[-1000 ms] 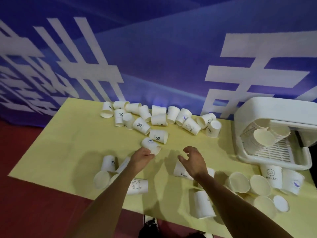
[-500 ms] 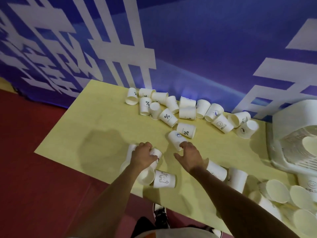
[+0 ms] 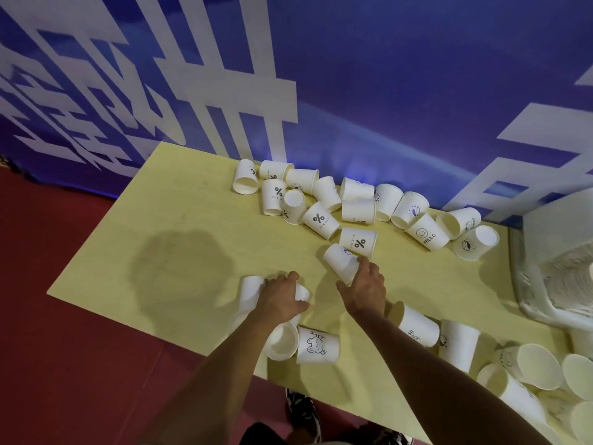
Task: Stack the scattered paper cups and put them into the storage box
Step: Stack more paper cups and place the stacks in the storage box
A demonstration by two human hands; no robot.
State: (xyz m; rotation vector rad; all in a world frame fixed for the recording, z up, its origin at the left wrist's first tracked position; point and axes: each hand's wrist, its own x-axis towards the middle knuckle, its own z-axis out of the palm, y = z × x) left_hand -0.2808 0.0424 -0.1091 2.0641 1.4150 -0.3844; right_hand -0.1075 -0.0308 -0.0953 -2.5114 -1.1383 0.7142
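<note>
While my left hand [image 3: 278,300] grips near cups [image 3: 249,292] at the table [image 3: 128,252] front, my right hand [image 3: 364,288] curls round a lying cup [image 3: 339,262], hands apart; loose cups [image 3: 357,203] crowd the banner [image 3: 385,91]; storage box [image 3: 558,284] sits far right; a second ago my left hand touched that lying cup.

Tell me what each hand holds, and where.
The left hand grips a near cup by its side; the right hand pinches the middle cup at its rim end.

White paper cups [image 3: 357,209], pale yellow table [image 3: 179,226], blue white-lettered banner [image 3: 385,91], red floor [image 3: 64,364].
</note>
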